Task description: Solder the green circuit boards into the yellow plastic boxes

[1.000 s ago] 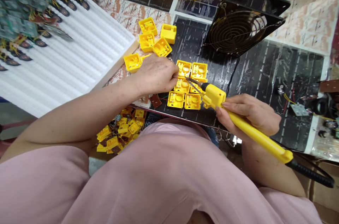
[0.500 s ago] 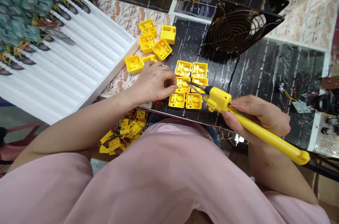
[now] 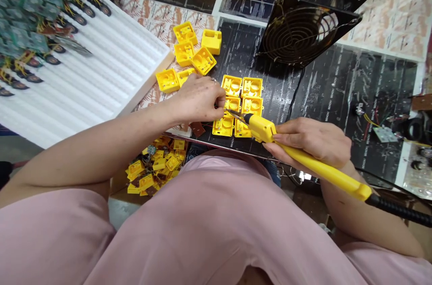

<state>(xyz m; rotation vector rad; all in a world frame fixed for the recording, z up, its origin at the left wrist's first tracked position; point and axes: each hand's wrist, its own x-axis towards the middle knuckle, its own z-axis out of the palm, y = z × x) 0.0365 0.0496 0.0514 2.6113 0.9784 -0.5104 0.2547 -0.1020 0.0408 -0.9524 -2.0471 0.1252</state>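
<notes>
Just beyond the left hand lie some loose yellow housings. Farther to its left is a white ribbed foam tray, with green circuit boards at the far end. Beyond the right hand a black fan with wire grille stands tilted. Under the left wrist is a heap of yellow scraps.

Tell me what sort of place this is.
Most likely a small electronics assembly bench: the right hand grips a yellow soldering iron over a block of yellow plastic housings, and circuit boards with wires lie on a white foam tray.
</notes>
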